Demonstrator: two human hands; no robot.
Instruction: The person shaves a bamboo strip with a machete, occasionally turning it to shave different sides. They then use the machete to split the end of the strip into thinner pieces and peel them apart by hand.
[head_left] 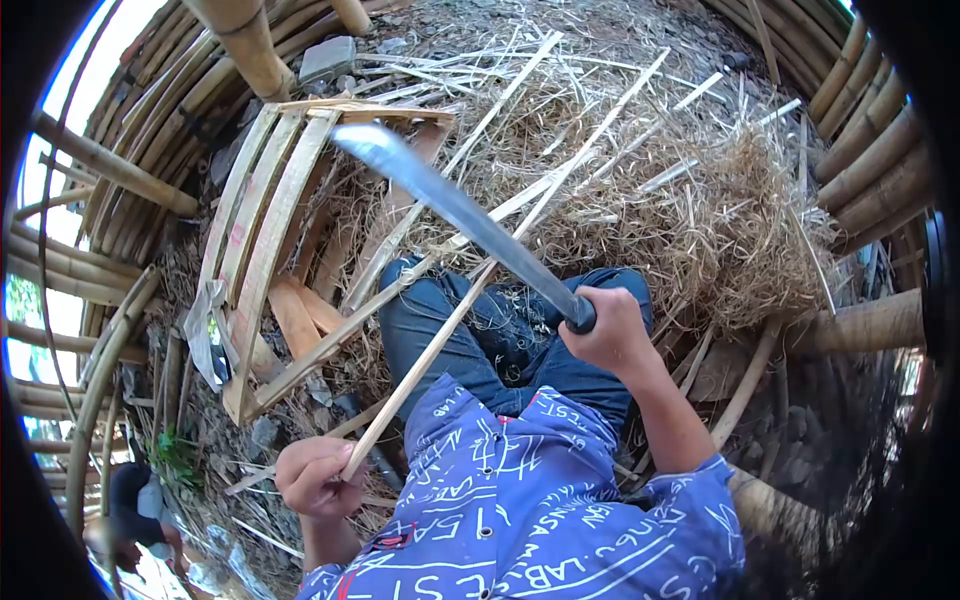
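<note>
A long machete (480, 225) with a dark handle is gripped in my right hand (608, 328), above my right thigh. Its broad blade slants up and to the left, the tip over the wooden crate (262, 215). Closed round the near end of a long, thin bamboo strip (422, 368) is my left hand (318, 478), low on the left. The strip rises away from me across my lap and passes behind the blade in this view. Other pale bamboo strips (375, 300) lie close by, crossing in front of my knees.
A big heap of curly shavings (690, 230) spreads before me and to the right. Stacked bamboo poles (880, 165) stand along both sides. A grey block (328, 58) sits behind the crate. At the lower left another person (140, 510) is partly visible.
</note>
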